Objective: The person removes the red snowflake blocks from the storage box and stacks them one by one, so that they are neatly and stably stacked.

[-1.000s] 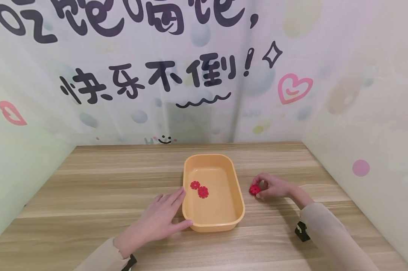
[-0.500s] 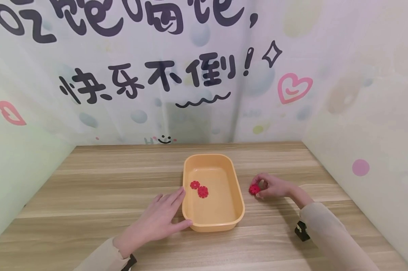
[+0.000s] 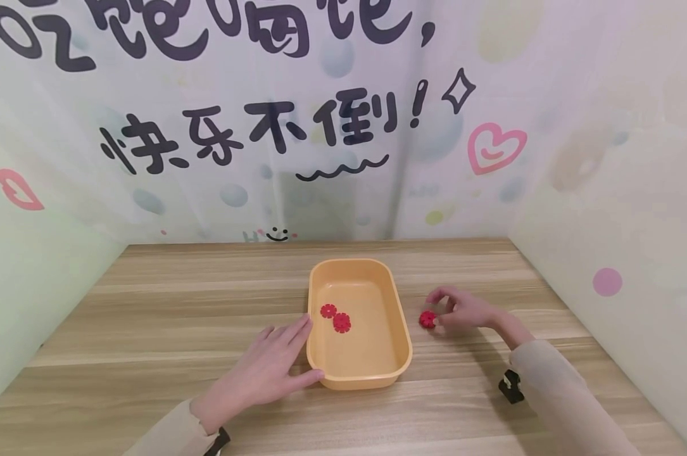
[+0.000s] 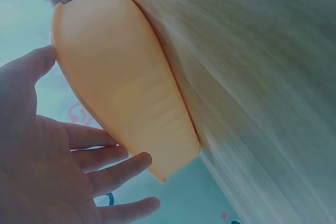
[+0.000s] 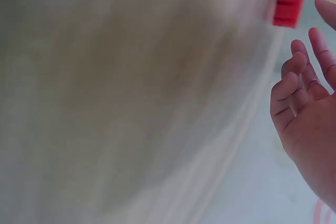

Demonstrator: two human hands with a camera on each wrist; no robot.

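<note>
A small stack of red notched plastic discs (image 3: 427, 320) stands on the table right of the yellow-orange tray (image 3: 377, 345). My right hand (image 3: 470, 311) is just beside it, thumb and forefinger spread apart. In the right wrist view the layered red stack (image 5: 288, 7) stands on the tabletop, with daylight between it and my fingers (image 5: 294, 64). My left hand (image 3: 266, 370) rests its straight fingers and thumb against the tray's left side and near left corner. Inside the tray lie more red notched discs (image 3: 342, 323), a smaller-looking one (image 3: 328, 311) at their upper left.
The wood-grain table (image 3: 166, 316) is enclosed by a printed white curtain (image 3: 343, 202) at the back and pale panels at both sides. A black wrist strap (image 3: 511, 386) shows below the right sleeve.
My right hand has let go of the red disc stack, its fingers opening and drawing slightly right. The stack stays on the table. The left hand and tray have not moved.
</note>
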